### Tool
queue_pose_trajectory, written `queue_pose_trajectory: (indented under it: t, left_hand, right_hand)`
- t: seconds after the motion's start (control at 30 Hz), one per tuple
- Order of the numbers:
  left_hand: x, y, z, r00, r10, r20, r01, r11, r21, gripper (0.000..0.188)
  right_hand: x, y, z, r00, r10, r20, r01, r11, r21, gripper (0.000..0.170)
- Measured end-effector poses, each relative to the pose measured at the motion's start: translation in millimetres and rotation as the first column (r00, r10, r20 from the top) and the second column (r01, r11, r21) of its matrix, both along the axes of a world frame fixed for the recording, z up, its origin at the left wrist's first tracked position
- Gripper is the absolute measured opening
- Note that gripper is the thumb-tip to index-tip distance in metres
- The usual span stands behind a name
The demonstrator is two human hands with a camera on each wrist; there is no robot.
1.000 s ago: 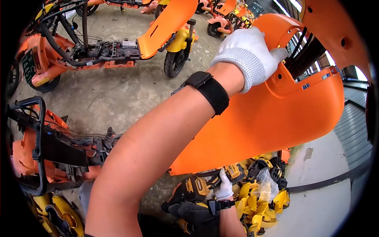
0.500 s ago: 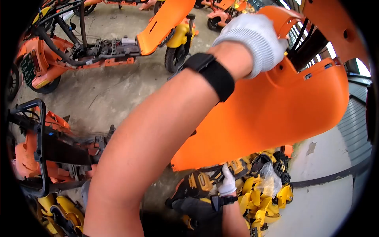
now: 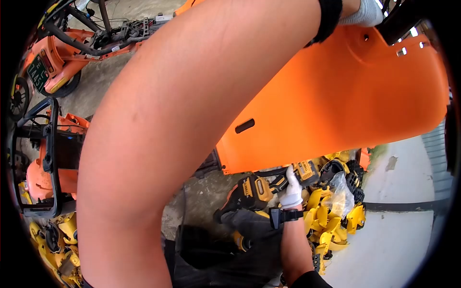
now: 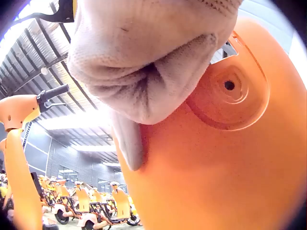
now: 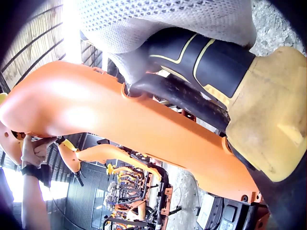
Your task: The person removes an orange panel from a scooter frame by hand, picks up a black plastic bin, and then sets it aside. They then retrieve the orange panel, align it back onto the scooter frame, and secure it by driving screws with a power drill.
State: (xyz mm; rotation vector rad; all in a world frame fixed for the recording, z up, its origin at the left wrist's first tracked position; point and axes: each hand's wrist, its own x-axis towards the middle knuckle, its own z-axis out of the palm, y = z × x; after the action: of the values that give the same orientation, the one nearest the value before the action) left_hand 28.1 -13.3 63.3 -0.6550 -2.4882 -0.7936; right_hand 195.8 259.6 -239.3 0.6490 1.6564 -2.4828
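My left hand, in a white glove (image 3: 366, 13) (image 4: 148, 57), grips the large orange panel (image 3: 345, 101) (image 4: 216, 167) near its cut-out upper part, one finger lying along its surface. The right wrist view shows that left hand (image 5: 36, 151) at the panel's far end. Low in the head view, my gloved right hand (image 3: 291, 189) (image 5: 168, 21) is curled round the handle of a yellow and black power tool (image 3: 257, 188) (image 5: 273, 110), beside the panel's lower edge (image 5: 192, 158). The tool's front end is not clear.
Stripped orange scooters (image 3: 60, 62) and a black frame (image 3: 50, 158) stand at the left. Yellow parts (image 3: 331, 230) with a clear plastic bag (image 3: 341, 197) are heaped right of my right hand. A white wall (image 3: 398, 240) is at the right.
In the head view, my left hand and the panel's top have shifted up toward the frame's edge, and the left arm covers more. A slot in the panel now shows. My right hand still holds the tool.
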Motion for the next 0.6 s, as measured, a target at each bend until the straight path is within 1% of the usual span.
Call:
queue_pose_trajectory:
  t: [0.03,0.07,0.1,0.17,0.23,0.27,0.3,0.37,0.4,0.43,0.47,0.5,0.53,0.57,0.6]
  left_hand:
    - [2.4,0.2,1.6,0.99,-0.018,0.14,-0.006,0.986,0.168,0.03]
    - [8.6,-7.5,-13.5,0.998,-0.053,0.037,0.042,0.968,0.247,0.031]
    - [-7.5,-17.7,-11.8,0.969,-0.248,0.012,0.238,0.942,0.238,0.034]
    - [-1.0,-24.9,-6.2,0.971,-0.227,0.079,0.208,0.957,0.201,0.039]
    - [-1.1,-15.9,-6.1,0.937,-0.162,0.31,0.07,0.955,0.288,0.043]
    - [-2.8,-14.0,-9.6,0.948,-0.155,0.278,0.058,0.943,0.328,0.045]
    - [-4.6,-12.8,-12.4,0.948,-0.154,0.279,0.057,0.944,0.326,0.045]
    - [-5.0,-12.3,-17.0,0.953,-0.164,0.253,0.047,0.909,0.415,0.046]
    - [-0.5,-20.4,-19.5,0.946,-0.23,0.227,0.116,0.896,0.429,0.049]
    - [0.4,-21.0,-19.3,0.943,-0.235,0.234,0.117,0.896,0.429,0.049]
    - [0.4,-21.7,-21.8,0.951,-0.238,0.195,0.128,0.883,0.451,0.051]
    - [0.5,-22.6,-26.5,0.955,-0.242,0.17,0.138,0.872,0.469,0.052]
    - [-8.6,-15.6,-23.8,0.954,-0.173,0.246,0.057,0.907,0.416,0.054]
    - [-9.5,-22.7,-30.5,0.95,-0.272,0.155,0.17,0.863,0.477,0.054]
    - [-13.9,3.4,-3.6,0.906,-0.017,0.423,-0.154,0.917,0.367,0.055]
  right_hand:
    - [0.7,8.2,-2.6,0.993,0.108,-0.049,-0.107,0.994,0.005,0.032]
    - [-0.8,7.5,-3.3,0.997,0.05,-0.052,-0.049,0.999,0.019,0.032]
    - [-0.5,2.7,-4.1,0.998,-0.01,-0.056,0.011,0.999,0.032,0.032]
    - [-1.0,-0.1,-5.5,0.993,-0.054,-0.1,0.059,0.997,0.043,0.032]
    - [-2.0,8.7,-12.7,0.998,-0.024,-0.06,0.025,1.0,0.013,0.032]
    - [-1.7,7.7,-9.3,1.0,-0.01,-0.029,0.01,1.0,-0.027,0.033]
    - [-1.4,7.6,-8.6,1.0,-0.01,-0.029,0.009,1.0,-0.03,0.033]
    - [-1.1,8.0,-7.7,1.0,-0.023,0.006,0.023,1.0,-0.015,0.033]
    - [-2.0,6.9,-7.1,1.0,-0.026,0.007,0.026,1.0,-0.015,0.033]
    - [-2.6,4.2,-7.0,0.997,-0.051,-0.064,0.053,0.998,0.031,0.032]
    - [-1.4,-0.3,-8.7,0.989,-0.073,-0.125,0.083,0.994,0.071,0.032]
    - [-2.2,-4.2,-2.8,0.989,-0.031,-0.143,0.039,0.998,0.056,0.03]
    - [-0.5,6.0,-7.9,0.995,0.003,-0.098,0.0,1.0,0.024,0.03]
    - [-1.3,14.1,-15.0,0.997,0.043,-0.062,-0.044,0.999,-0.016,0.029]
    - [-1.9,8.6,-12.7,0.999,0.008,-0.053,-0.008,1.0,-0.01,0.029]
